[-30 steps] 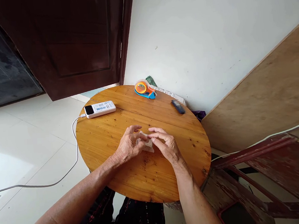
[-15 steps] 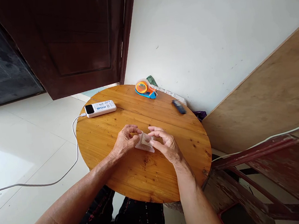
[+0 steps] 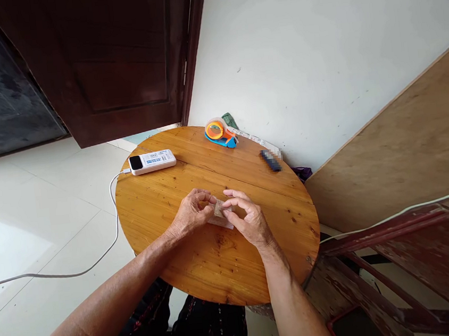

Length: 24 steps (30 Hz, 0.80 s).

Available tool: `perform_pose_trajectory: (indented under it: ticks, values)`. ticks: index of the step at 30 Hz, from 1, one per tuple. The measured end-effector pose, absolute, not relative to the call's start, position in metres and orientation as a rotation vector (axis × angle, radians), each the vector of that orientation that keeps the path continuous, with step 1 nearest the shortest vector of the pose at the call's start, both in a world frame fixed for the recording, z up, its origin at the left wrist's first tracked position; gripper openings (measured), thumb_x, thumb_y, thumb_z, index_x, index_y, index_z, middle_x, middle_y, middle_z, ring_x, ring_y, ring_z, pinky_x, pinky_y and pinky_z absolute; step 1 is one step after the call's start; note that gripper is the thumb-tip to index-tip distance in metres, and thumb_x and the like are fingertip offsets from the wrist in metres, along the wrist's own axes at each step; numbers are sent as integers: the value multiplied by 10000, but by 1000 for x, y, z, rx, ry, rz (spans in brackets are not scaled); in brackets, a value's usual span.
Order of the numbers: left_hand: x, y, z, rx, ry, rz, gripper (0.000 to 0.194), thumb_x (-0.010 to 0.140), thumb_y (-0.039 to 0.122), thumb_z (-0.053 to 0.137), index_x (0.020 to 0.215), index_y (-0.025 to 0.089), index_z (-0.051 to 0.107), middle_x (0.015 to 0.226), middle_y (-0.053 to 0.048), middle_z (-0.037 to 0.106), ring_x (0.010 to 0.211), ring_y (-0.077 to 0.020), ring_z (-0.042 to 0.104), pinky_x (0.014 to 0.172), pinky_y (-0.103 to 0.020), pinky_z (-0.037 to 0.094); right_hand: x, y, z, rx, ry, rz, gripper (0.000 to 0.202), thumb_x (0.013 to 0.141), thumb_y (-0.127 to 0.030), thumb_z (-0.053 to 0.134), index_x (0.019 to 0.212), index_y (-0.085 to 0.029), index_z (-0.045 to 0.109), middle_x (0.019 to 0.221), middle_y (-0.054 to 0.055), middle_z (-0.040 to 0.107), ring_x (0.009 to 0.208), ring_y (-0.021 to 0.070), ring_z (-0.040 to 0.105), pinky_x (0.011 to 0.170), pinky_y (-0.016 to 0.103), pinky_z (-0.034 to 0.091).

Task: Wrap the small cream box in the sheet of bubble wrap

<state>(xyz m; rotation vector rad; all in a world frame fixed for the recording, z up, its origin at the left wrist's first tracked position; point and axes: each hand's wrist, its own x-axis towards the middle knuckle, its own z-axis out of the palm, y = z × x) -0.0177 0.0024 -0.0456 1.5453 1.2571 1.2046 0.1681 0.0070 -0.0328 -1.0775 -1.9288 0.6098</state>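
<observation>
A small clear plastic piece (image 3: 224, 222), flat and pale, lies on the round wooden table (image 3: 203, 266) between my hands. My left hand (image 3: 192, 211) is at its left side, with thumb and fingers curled in a pinch on its upper left part. From the right, my right hand (image 3: 249, 219) bends thumb and forefinger onto the piece's right part, its other fingers raised and curved. The fingertips hide part of the piece, so its exact shape is hard to make out.
A white power bank (image 3: 153, 162) with a cable (image 3: 115, 217) lies at the table's left. An orange and blue tape dispenser (image 3: 221, 132) and a blurred dark object (image 3: 271, 160) are at the back. A red-brown wooden chair (image 3: 410, 255) stands at the right.
My right thumb and forefinger have come closer together over the clear piece. My left fingers have shifted slightly right, covering more of it. The whole view has shifted slightly.
</observation>
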Motion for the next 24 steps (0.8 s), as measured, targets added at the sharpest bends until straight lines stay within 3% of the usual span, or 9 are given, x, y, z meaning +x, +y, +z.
perform_pose_trajectory:
  ticks: [7,10,14,17,24]
  values:
    - [-17,1,-45,1576,1245,1185,208,725,152,560,871,159,709,1049,-59,638,890,-170,648,772,-268,541,163,5,-33,-1072,-1925,559,120,885,-284,577,788,-248,637,1189,96,691,1109,235,640,1001,402,469]
    - [-16,1,-44,1604,1294,1140,246,758,211,596,976,143,687,1053,-82,646,921,-207,645,842,-348,548,162,4,-32,-1072,-1895,582,170,928,-319,534,793,-247,608,1175,97,696,1132,239,628,1009,392,455]
    - [-14,-2,-44,1725,1382,1089,530,765,388,698,1216,127,599,1191,-144,635,1147,-315,578,999,-492,473,162,3,-30,-1068,-1832,613,144,945,-330,520,851,-245,587,1190,100,686,1159,242,613,1016,393,442]
    - [-12,-4,-44,1776,1371,1019,731,757,428,714,1374,114,479,1297,-177,591,1234,-344,530,1059,-531,416,163,2,-29,-1060,-1792,642,147,944,-352,521,867,-241,581,1202,95,682,1153,244,609,1000,391,451]
    - [-11,-7,-46,1739,1246,910,933,698,367,746,1497,139,321,1199,-141,622,1112,-311,587,990,-508,465,166,2,-28,-1080,-1730,680,199,934,-418,532,864,-240,585,1241,85,675,1160,248,604,999,382,451]
